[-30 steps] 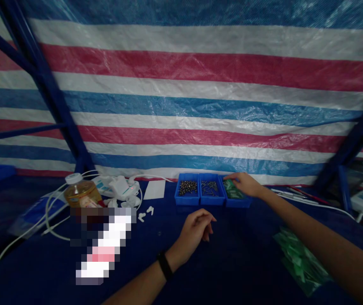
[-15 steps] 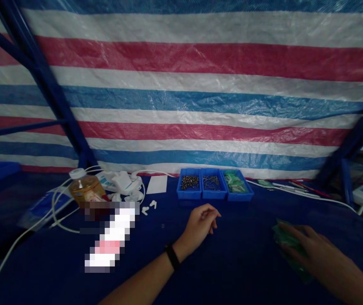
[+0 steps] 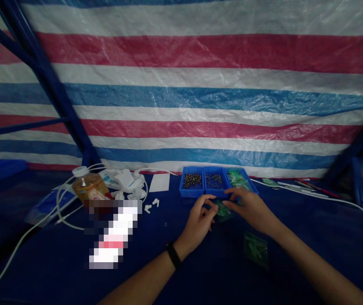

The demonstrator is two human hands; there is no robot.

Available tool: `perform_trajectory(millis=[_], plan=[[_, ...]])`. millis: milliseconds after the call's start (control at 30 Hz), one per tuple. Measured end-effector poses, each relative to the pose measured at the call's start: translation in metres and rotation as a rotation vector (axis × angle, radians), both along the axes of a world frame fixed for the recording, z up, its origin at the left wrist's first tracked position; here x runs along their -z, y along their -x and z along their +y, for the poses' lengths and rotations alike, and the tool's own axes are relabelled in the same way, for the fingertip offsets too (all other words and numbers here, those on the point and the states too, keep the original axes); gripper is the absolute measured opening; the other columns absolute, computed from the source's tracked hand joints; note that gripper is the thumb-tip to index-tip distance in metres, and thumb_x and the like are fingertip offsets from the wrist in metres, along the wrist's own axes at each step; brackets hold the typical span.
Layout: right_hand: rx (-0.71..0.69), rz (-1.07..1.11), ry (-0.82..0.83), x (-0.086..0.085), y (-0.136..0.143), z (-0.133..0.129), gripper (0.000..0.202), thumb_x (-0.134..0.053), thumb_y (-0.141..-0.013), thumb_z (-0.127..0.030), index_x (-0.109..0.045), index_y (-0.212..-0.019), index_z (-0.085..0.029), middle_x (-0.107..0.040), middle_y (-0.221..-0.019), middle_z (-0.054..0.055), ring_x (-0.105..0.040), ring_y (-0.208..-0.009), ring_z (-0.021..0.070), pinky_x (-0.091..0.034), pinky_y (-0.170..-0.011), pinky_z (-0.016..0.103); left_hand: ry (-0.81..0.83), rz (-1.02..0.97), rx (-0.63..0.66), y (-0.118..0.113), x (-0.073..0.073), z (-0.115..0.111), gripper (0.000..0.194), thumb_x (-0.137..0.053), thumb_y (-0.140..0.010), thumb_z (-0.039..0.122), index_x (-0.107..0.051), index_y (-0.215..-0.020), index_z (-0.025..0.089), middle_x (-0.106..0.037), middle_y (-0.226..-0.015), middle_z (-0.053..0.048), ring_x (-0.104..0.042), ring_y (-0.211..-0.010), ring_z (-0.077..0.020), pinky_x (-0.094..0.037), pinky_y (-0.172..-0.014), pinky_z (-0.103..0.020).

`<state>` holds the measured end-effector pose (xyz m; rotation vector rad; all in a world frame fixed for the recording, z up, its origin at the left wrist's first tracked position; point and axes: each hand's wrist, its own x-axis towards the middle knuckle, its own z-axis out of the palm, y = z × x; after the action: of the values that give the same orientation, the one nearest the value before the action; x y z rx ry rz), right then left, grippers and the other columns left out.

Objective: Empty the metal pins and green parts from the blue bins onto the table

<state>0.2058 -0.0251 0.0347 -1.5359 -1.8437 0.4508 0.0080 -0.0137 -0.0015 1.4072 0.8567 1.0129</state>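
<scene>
A small clear plastic bag with green pieces in it point(image 3: 223, 210) is between my two hands, just in front of the blue bins. My left hand point(image 3: 200, 220), with a black band on its wrist, has its fingers curled and thumb at the bag's left edge. My right hand point(image 3: 253, 208) reaches in from the right, its thumb at the bag's other edge and its index finger raised above. Fine contact at the fingertips is dim and partly hidden. A second bag of green pieces point(image 3: 256, 249) lies on the table below my right forearm.
Three blue bins hold brass-coloured small parts point(image 3: 192, 181), screws point(image 3: 213, 181) and green pieces point(image 3: 237, 178). Left are a bottle point(image 3: 90, 186), white cables, earbuds point(image 3: 152, 206) and a white card point(image 3: 159, 183). Thin tools point(image 3: 305, 189) lie at the back right.
My right hand has moved left from the table's right side to meet my left hand, bringing one green bag. Another bag now lies flat on the table. The left hand has barely moved.
</scene>
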Motion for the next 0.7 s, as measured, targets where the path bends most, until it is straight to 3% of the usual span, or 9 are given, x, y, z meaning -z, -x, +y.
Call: perform_trajectory(millis=[133, 200, 267, 367, 500, 567, 700], plan=[[0.096, 0.741, 0.137, -0.012, 0.015, -0.003, 0.037, -0.063, -0.078, -0.037, -0.067, -0.111, -0.02, -0.07, -0.088, 0.004, -0.06, -0.057, 0.0149, -0.044, -0.049, 0.027, 0.034, -0.049, 0.1, -0.002, -0.013, -0.006, 0.037, -0.061, -0.09, 0.046, -0.06, -0.115, 0.019, -0.059, -0.096, -0.003, -0.058, -0.069, -0.0101, -0.043, -0.054, -0.02], [0.134, 1.043, 0.177, -0.011, 0.034, -0.009, 0.037, -0.066, -0.075, -0.036, -0.067, -0.107, -0.019, -0.072, -0.09, 0.005, -0.065, -0.063, 0.0171, -0.048, -0.052, 0.027, 0.045, -0.105, 0.138, -0.006, -0.017, -0.01, 0.038, -0.064, -0.089, 0.047, -0.057, -0.113, 0.019, -0.061, -0.089, -0.001, -0.058, -0.067, -0.0094, -0.044, -0.058, -0.02], [0.133, 1.193, 0.172, -0.008, 0.054, -0.014, 0.04, -0.068, -0.076, -0.037, -0.065, -0.112, -0.02, -0.074, -0.097, 0.008, -0.069, -0.077, 0.0212, -0.053, -0.061, 0.03, 0.077, -0.173, 0.145, -0.01, -0.017, -0.013, 0.047, -0.072, -0.083, 0.047, -0.051, -0.115, 0.021, -0.062, -0.084, 0.001, -0.058, -0.062, -0.0092, -0.044, -0.058, -0.021], [0.073, 1.19, 0.122, -0.004, 0.073, -0.018, 0.044, -0.064, -0.082, -0.045, -0.061, -0.12, -0.023, -0.071, -0.115, 0.01, -0.069, -0.098, 0.0267, -0.055, -0.063, 0.031, 0.134, -0.247, 0.1, -0.013, -0.016, -0.013, 0.058, -0.08, -0.076, 0.045, -0.046, -0.116, 0.021, -0.063, -0.076, 0.003, -0.059, -0.057, -0.0103, -0.044, -0.056, -0.022], [0.126, 0.905, -0.043, -0.001, 0.063, -0.016, 0.045, -0.063, -0.085, -0.05, -0.061, -0.123, -0.026, -0.063, -0.13, 0.01, -0.062, -0.112, 0.0272, -0.055, -0.071, 0.032, 0.141, -0.269, 0.031, -0.008, -0.017, -0.008, 0.062, -0.083, -0.073, 0.043, -0.054, -0.121, 0.018, -0.067, -0.075, 0.001, -0.063, -0.059, -0.0133, -0.044, -0.056, -0.023], [0.104, 0.743, -0.047, 0.0, 0.049, -0.013, 0.045, -0.068, -0.082, -0.052, -0.065, -0.117, -0.023, -0.069, -0.112, 0.008, -0.065, -0.1, 0.0242, -0.054, -0.075, 0.033, 0.112, -0.236, -0.018, -0.005, -0.018, -0.005, 0.055, -0.084, -0.072, 0.042, -0.06, -0.116, 0.016, -0.069, -0.077, -0.001, -0.065, -0.06, -0.0142, -0.043, -0.057, -0.023], [-0.09, 0.632, 0.089, 0.0, 0.025, -0.013, 0.037, -0.073, -0.078, -0.055, -0.072, -0.082, -0.018, -0.067, -0.071, 0.003, -0.059, -0.064, 0.0165, -0.048, -0.061, 0.029, 0.071, -0.175, -0.021, -0.002, -0.016, -0.003, 0.043, -0.082, -0.073, 0.041, -0.066, -0.102, 0.013, -0.071, -0.076, -0.004, -0.066, -0.06, -0.0146, -0.042, -0.056, -0.022]])
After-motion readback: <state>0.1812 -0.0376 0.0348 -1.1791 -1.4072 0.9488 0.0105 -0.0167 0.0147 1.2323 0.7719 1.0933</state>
